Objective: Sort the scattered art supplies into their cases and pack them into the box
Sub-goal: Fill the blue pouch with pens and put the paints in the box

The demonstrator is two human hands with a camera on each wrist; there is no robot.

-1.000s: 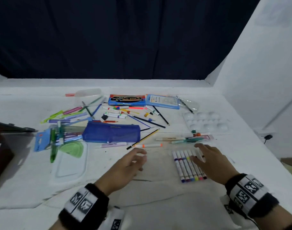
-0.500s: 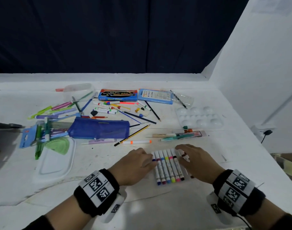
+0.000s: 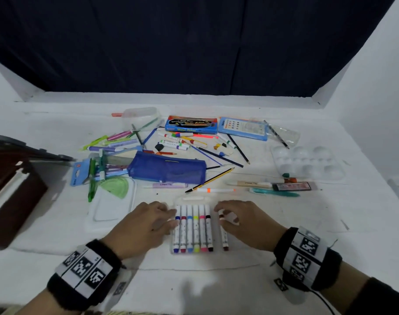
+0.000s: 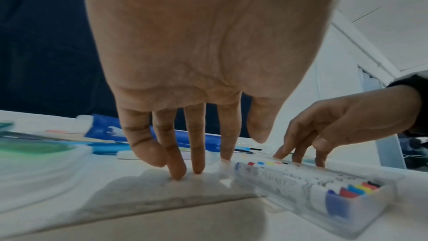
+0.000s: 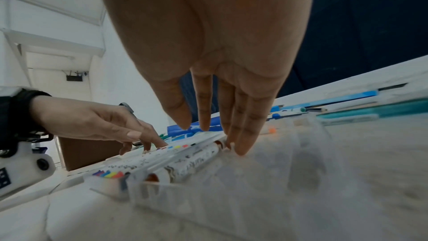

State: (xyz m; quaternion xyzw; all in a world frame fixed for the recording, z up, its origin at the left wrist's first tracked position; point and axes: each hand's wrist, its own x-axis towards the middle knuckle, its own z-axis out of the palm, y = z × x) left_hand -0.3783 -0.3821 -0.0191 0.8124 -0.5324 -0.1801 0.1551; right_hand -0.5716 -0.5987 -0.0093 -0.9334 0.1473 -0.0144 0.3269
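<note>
from the head camera, a clear marker case (image 3: pixel 195 228) lies flat on the white table (image 3: pixel 284 223), near the front edge, between the two hands. six markers (image 3: pixel 193 226) sit side by side in it, caps blue, red, light blue, yellow, pink and black, and a brown marker (image 3: pixel 223 233) lies a little apart on their right. the left hand (image 3: pixel 144 226) rests beside the case's left edge with fingers relaxed and straight, touching it. the right hand (image 3: pixel 241 223) rests at the right edge, fingers bent down over the brown marker's upper end. behind them lie a blue mesh pencil pouch (image 3: pixel 169 169), loose pens and pencils, a white paint palette (image 3: pixel 307 164) and, far left, a brown box (image 3: pixel 10 196).

from the left wrist, the left hand (image 4: pixel 208 61) has its fingertips (image 4: pixel 178 173) pressed straight on the table just beside the case (image 4: pixel 312 190); it grips nothing. the right hand (image 4: pixel 342 125) touches the case's far side with its fingertips.

from the right wrist, the right hand (image 5: pixel 220 52) has straight fingers, their tips touching the brown marker (image 5: pixel 192 162) near its far end, without curling round it. the left hand (image 5: pixel 92 122) rests its fingertips on the far side of the case (image 5: pixel 162 190).
</note>
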